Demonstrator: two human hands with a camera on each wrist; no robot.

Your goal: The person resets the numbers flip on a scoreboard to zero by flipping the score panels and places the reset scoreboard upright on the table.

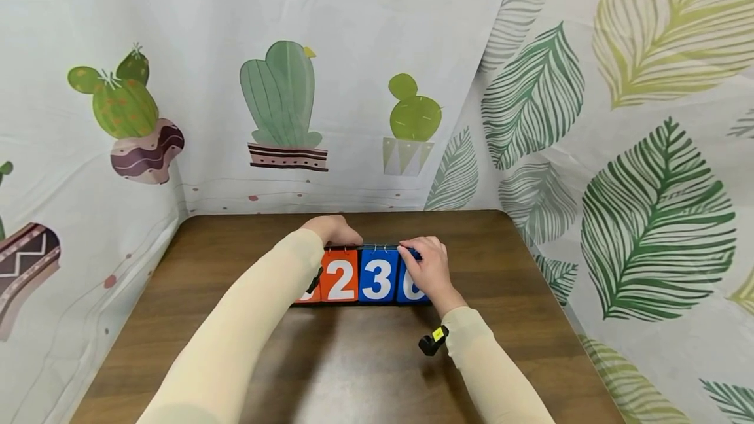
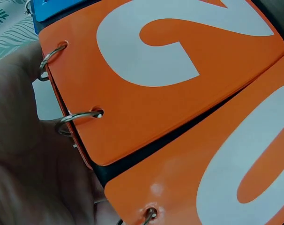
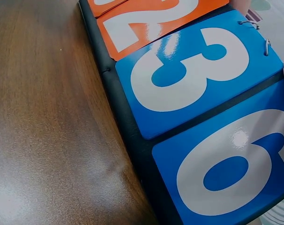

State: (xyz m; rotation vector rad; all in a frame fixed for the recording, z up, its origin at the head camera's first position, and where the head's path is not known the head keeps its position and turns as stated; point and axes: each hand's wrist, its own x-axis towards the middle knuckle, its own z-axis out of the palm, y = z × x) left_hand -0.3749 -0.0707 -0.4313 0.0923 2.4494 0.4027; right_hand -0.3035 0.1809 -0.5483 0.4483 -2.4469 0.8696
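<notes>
A flip scoreboard [image 1: 359, 304] with a black backing stands at the table's far part. Its orange card with a 2 [image 2: 179, 112] and blue card with a 3 [image 3: 235, 28] hang from metal rings. The outer orange card shows a 0 [image 2: 217, 187], partly hidden by my left sleeve in the head view; the outer blue card reads 6 [image 3: 226, 173]. My left hand [image 1: 334, 230] holds the scoreboard's top edge on the left, beside the rings. With the thumb in front, my right hand [image 1: 430, 265] grips its top right corner, covering part of the 6.
The scoreboard is on a brown wooden table [image 1: 501, 358] with rounded far corners. White cloth printed with cacti [image 1: 353, 5] hangs behind it, and leaf-patterned cloth [image 1: 548, 214] is on the right. A small black wrist camera [image 1: 432, 343] hangs beside the right sleeve.
</notes>
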